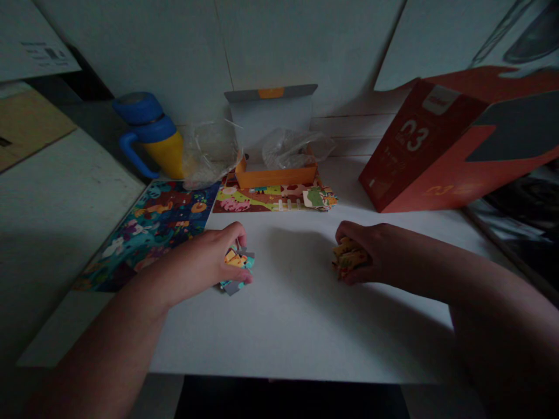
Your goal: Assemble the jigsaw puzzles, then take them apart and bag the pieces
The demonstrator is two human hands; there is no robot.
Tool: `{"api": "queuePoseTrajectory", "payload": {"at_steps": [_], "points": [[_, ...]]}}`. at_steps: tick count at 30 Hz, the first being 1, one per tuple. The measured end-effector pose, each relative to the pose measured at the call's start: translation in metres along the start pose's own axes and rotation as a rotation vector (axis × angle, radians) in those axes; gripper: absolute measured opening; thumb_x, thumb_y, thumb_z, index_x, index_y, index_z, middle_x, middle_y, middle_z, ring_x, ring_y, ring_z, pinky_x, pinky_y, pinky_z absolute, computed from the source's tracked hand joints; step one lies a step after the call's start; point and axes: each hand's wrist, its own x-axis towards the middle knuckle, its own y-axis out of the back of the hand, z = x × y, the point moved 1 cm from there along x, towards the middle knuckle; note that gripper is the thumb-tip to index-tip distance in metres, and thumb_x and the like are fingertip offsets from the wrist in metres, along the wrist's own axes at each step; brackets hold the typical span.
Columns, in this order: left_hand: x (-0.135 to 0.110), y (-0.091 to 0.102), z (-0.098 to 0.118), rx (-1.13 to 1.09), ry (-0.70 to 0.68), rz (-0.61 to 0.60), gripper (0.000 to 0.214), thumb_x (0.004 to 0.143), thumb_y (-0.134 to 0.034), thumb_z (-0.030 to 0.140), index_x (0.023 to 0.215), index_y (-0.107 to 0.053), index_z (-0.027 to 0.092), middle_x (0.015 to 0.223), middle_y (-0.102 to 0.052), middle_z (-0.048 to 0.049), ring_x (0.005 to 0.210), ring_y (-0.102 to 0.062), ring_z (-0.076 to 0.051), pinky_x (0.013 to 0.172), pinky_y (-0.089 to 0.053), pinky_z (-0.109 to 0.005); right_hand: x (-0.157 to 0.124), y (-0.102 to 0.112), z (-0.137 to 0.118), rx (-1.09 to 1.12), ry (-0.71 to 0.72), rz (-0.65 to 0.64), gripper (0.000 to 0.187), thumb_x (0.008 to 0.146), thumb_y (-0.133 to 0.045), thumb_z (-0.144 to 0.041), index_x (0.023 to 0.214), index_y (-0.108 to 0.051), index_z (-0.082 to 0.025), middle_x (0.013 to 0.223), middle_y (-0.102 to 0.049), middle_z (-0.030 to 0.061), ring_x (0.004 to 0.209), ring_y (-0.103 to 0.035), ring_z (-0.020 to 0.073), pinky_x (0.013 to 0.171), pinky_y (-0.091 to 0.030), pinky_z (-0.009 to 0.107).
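My left hand (pixel 231 250) is closed around a loose bunch of small printed puzzle pieces (pixel 238 259), teal, orange and grey, low over the white table (pixel 288 326). Another bunch, mostly yellow puzzle pieces (pixel 349 256), is gripped between the thumb and fingers of my right hand (pixel 364 250). Whether either bunch touches the tabletop I cannot tell. Beyond the hands lies a colourful printed farm sheet (pixel 257 201) with a small pile of cut-out pieces (pixel 320 198) on its right end. A dark blue illustrated sheet (pixel 152 227) extends partly beneath my left forearm.
An open orange box (pixel 277 177) with crumpled clear plastic (pixel 292 148) stands at the back. Left of it are another clear bag (pixel 209 154) and a blue-and-yellow bottle (pixel 151 137). A large red box (pixel 419 151) stands at the right, and a wall closes off the back.
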Motion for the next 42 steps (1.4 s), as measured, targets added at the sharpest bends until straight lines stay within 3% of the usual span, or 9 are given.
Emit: {"api": "queuePoseTrajectory", "payload": {"at_steps": [7, 13, 17, 21, 26, 32, 34, 38, 42], "points": [[0.013, -0.006, 0.019, -0.069, -0.190, 0.310, 0.033, 0.090, -0.083, 0.040, 0.109, -0.061, 0.025, 0.109, -0.074, -0.0006, 0.093, -0.069, -0.022, 0.082, -0.050, -0.032, 0.006, -0.005, -0.029, 0.100, 0.179, 0.165, 0.033, 0.087, -0.082, -0.032, 0.114, -0.063, -0.027, 0.097, -0.076, 0.0024, 0.082, -0.071, 0.0215, 0.070, -0.047, 0.029], [0.021, -0.029, 0.030, -0.184, -0.360, 0.280, 0.016, 0.100, -0.068, 0.021, 0.112, -0.057, 0.024, 0.112, -0.073, -0.0029, 0.104, -0.070, -0.021, 0.091, -0.053, -0.034, 0.015, -0.031, -0.052, 0.271, 0.498, 0.250, 0.018, 0.100, -0.072, -0.027, 0.116, -0.066, -0.024, 0.115, -0.073, 0.0075, 0.104, -0.070, 0.0224, 0.089, -0.053, 0.032], [0.027, -0.044, 0.035, -0.272, -0.452, 0.246, 0.010, 0.103, -0.055, 0.016, 0.112, -0.055, 0.022, 0.112, -0.071, -0.0056, 0.105, -0.070, -0.021, 0.093, -0.054, -0.035, 0.022, -0.045, -0.060, 0.382, 0.595, 0.266, 0.016, 0.103, -0.070, -0.030, 0.117, -0.066, -0.023, 0.118, -0.070, 0.0083, 0.108, -0.069, 0.0232, 0.093, -0.054, 0.035], [0.035, -0.053, 0.033, -0.334, -0.474, 0.287, 0.014, 0.103, -0.052, 0.015, 0.114, -0.054, 0.023, 0.114, -0.071, -0.0061, 0.108, -0.069, -0.021, 0.095, -0.053, -0.034, 0.029, -0.054, -0.061, 0.486, 0.532, 0.333, 0.028, 0.094, -0.082, -0.029, 0.112, -0.062, -0.023, 0.113, -0.068, 0.0047, 0.100, -0.067, 0.0198, 0.087, -0.053, 0.032], [0.046, -0.059, 0.029, -0.454, -0.513, 0.379, 0.009, 0.110, -0.050, 0.030, 0.114, -0.055, 0.024, 0.109, -0.071, -0.0047, 0.101, -0.068, -0.020, 0.091, -0.052, -0.034, 0.038, -0.067, -0.059, 0.548, 0.391, 0.476, 0.046, 0.082, -0.091, -0.027, 0.107, -0.052, -0.025, 0.105, -0.068, 0.0026, 0.088, -0.065, 0.0188, 0.077, -0.051, 0.031], [0.045, -0.062, 0.029, -0.571, -0.550, 0.336, 0.028, 0.116, -0.041, 0.044, 0.111, -0.058, 0.023, 0.101, -0.066, -0.0023, 0.090, -0.063, -0.018, 0.084, -0.048, -0.031, 0.041, -0.072, -0.056, 0.518, 0.289, 0.667, 0.073, 0.071, -0.100, -0.041, 0.123, -0.051, -0.024, 0.120, -0.064, 0.0115, 0.101, -0.065, 0.0263, 0.083, -0.054, 0.038], [0.042, -0.062, 0.031, -0.631, -0.565, 0.304, 0.034, 0.117, -0.037, 0.048, 0.110, -0.059, 0.023, 0.101, -0.064, -0.0024, 0.092, -0.060, -0.018, 0.085, -0.047, -0.032, 0.042, -0.071, -0.056, 0.517, 0.294, 0.618, 0.078, 0.071, -0.099, -0.048, 0.128, -0.053, -0.023, 0.124, -0.065, 0.0129, 0.106, -0.066, 0.0276, 0.086, -0.055, 0.039], [0.037, -0.062, 0.033, -0.729, -0.591, 0.238, 0.041, 0.117, -0.032, 0.053, 0.109, -0.057, 0.022, 0.101, -0.058, -0.0027, 0.092, -0.057, -0.018, 0.085, -0.046, -0.032, 0.044, -0.065, -0.059, 0.521, 0.308, 0.422, 0.052, 0.083, -0.092, -0.046, 0.120, -0.062, -0.023, 0.112, -0.074, 0.0062, 0.097, -0.070, 0.0232, 0.084, -0.053, 0.034], [0.034, -0.061, 0.033, -0.710, -0.554, 0.261, 0.043, 0.115, -0.032, 0.058, 0.115, -0.055, 0.022, 0.104, -0.060, -0.0045, 0.093, -0.058, -0.020, 0.085, -0.047, -0.034, 0.043, -0.059, -0.060, 0.502, 0.292, 0.387, 0.045, 0.082, -0.091, -0.045, 0.114, -0.068, -0.023, 0.103, -0.076, 0.0031, 0.087, -0.070, 0.0208, 0.075, -0.051, 0.032]]}}
